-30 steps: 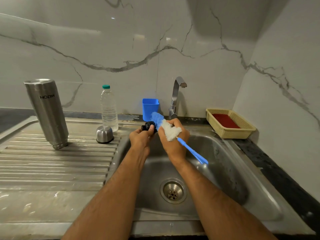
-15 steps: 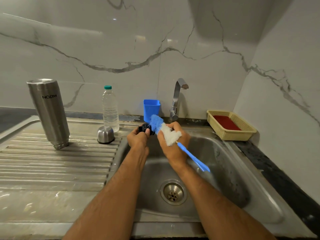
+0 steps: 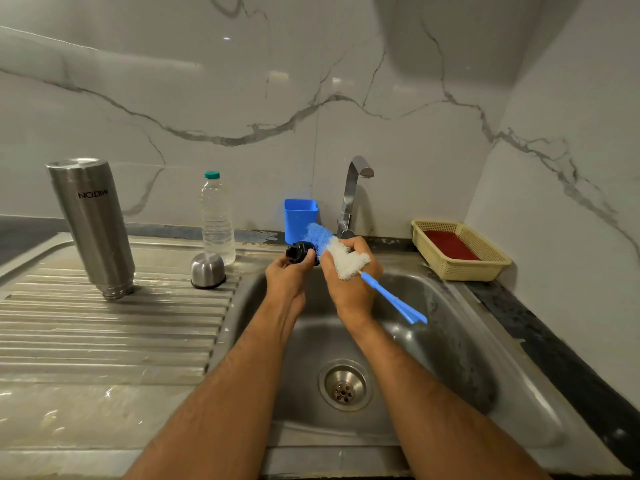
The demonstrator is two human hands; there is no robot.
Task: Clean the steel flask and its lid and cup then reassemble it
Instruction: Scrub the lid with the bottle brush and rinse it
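Observation:
The steel flask [image 3: 90,223] stands upside down on the ribbed draining board at the left. Its steel cup [image 3: 207,270] sits mouth down beside it, near the sink's edge. Over the sink my left hand [image 3: 288,276] grips the black lid [image 3: 298,252]. My right hand [image 3: 350,282] holds a bottle brush [image 3: 341,256] by its blue and white sponge head, which touches the lid. The brush's blue handle [image 3: 394,301] sticks out to the lower right.
A clear water bottle [image 3: 216,220] stands behind the cup. A blue plastic holder [image 3: 300,218] and the tap [image 3: 351,195] are at the back of the sink [image 3: 450,341]. A yellow basket [image 3: 460,251] with a red pad sits at the right.
Both hands stay together over the sink; the brush head has shifted slightly against the lid. The flask and cup have not moved.

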